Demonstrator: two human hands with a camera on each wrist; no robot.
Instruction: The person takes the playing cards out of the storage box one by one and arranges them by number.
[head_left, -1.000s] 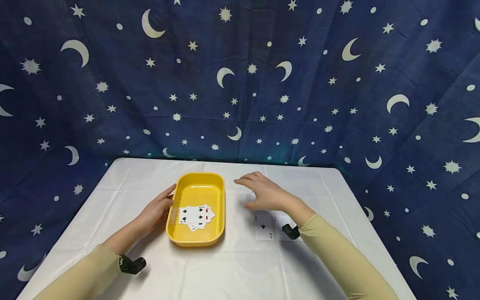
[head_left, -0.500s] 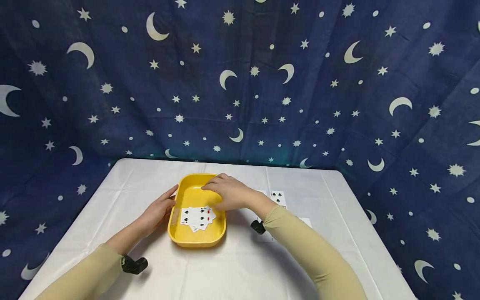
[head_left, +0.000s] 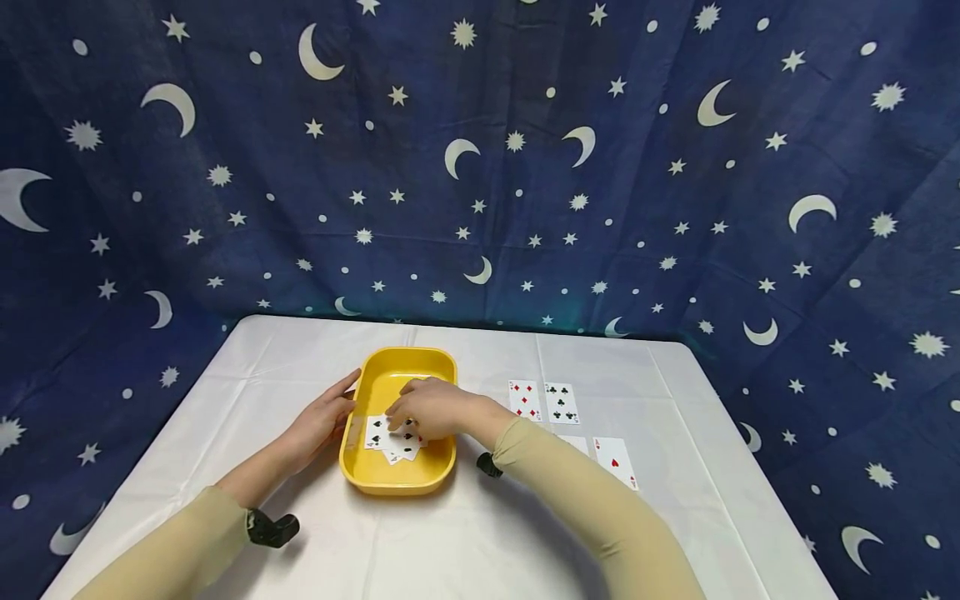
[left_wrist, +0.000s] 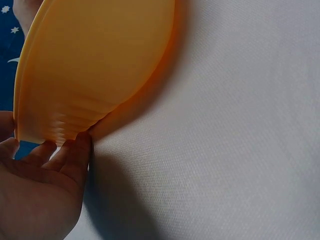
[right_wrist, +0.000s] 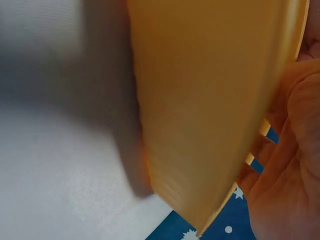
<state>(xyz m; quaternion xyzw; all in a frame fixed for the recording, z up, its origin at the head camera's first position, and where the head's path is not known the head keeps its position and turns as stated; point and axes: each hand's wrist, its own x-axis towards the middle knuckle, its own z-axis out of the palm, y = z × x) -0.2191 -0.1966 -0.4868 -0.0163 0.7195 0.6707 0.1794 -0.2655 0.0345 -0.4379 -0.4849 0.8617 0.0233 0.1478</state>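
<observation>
One yellow tray (head_left: 405,490) stands left of centre in the frame, with overlapping playing cards (head_left: 375,435) on its floor toward the lower end. The left hand (head_left: 315,427) lays fairly straight fingers against the outer wall; the right hand (head_left: 435,408) dips bent fingers over the cards, and I cannot tell whether its grip pinches one. A fingertip catching those thin cards might drag or scatter them, and uneven pressure from the left could slide the tray. The low right sleeve (head_left: 577,508) may brush the loose cards (head_left: 561,403) right of centre. Tray walls hem the right hand in closely, while the tabletop (head_left: 420,546) offers bare room at lower middle.
</observation>
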